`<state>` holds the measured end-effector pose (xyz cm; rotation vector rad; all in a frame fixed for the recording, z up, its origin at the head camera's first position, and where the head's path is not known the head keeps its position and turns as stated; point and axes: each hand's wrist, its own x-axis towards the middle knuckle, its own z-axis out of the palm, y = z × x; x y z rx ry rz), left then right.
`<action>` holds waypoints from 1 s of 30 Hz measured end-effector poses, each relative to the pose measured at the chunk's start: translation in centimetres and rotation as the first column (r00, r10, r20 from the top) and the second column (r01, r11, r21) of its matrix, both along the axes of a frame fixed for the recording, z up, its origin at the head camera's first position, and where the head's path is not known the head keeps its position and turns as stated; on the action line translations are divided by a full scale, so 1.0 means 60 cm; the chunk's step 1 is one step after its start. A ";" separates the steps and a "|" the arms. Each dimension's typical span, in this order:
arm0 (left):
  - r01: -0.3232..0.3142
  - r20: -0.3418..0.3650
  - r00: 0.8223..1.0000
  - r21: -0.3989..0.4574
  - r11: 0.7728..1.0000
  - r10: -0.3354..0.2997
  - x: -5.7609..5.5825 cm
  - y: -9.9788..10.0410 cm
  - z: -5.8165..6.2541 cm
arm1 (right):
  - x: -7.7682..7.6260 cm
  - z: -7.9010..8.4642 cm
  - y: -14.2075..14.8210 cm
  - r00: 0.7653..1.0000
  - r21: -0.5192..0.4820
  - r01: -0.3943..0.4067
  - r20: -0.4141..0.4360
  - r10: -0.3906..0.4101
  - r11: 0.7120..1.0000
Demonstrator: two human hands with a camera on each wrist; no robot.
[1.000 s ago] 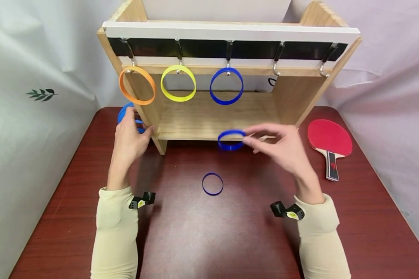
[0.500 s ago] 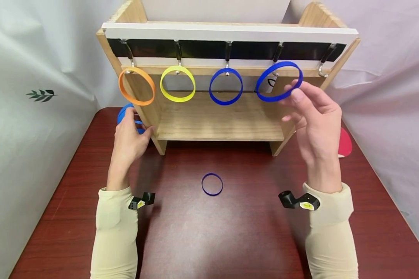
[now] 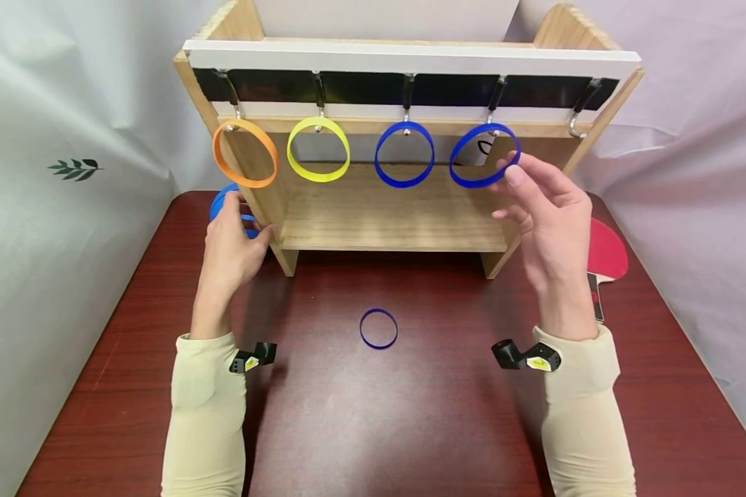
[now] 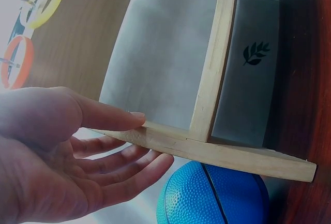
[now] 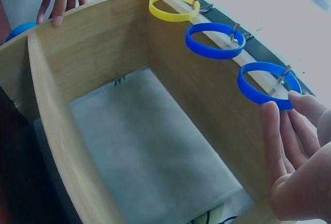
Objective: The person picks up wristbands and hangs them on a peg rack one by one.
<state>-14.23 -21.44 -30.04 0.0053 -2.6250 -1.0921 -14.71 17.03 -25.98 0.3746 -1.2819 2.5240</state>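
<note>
My right hand [image 3: 556, 221] pinches the lower right edge of a blue wristband [image 3: 472, 184] between thumb and fingers. In the right wrist view, the tip of the fourth hook [image 5: 284, 73] passes inside this band. My left hand [image 3: 226, 241] grips the left side panel [image 4: 170, 142] of a wooden shelf, thumb on the inner side and fingers on the outer. From the hooks to the left hang an orange wristband [image 3: 260, 183], a yellow wristband [image 3: 317, 177] and a second blue wristband [image 3: 404, 183]. Another dark blue wristband [image 3: 378, 346] lies on the table.
The shelf's fifth hook [image 3: 575, 124] is at the far right. A red table tennis paddle [image 3: 608, 252] lies right of the shelf, partly hidden behind my right hand. A blue ball [image 4: 207, 195] sits beyond the left panel. Pale cloth [image 3: 68, 276] borders the reddish-brown table [image 3: 410, 414].
My right hand has carried the blue wristband up from in front of the shelf's lower board to the fourth hook, then slightly left and down. My left hand has stayed in place.
</note>
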 end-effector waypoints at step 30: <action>-0.003 0.005 1.000 -0.002 1.000 0.003 0.000 0.000 0.001 | 0.028 -0.151 -0.092 0.945 0.940 -0.287 0.247 0.214 0.183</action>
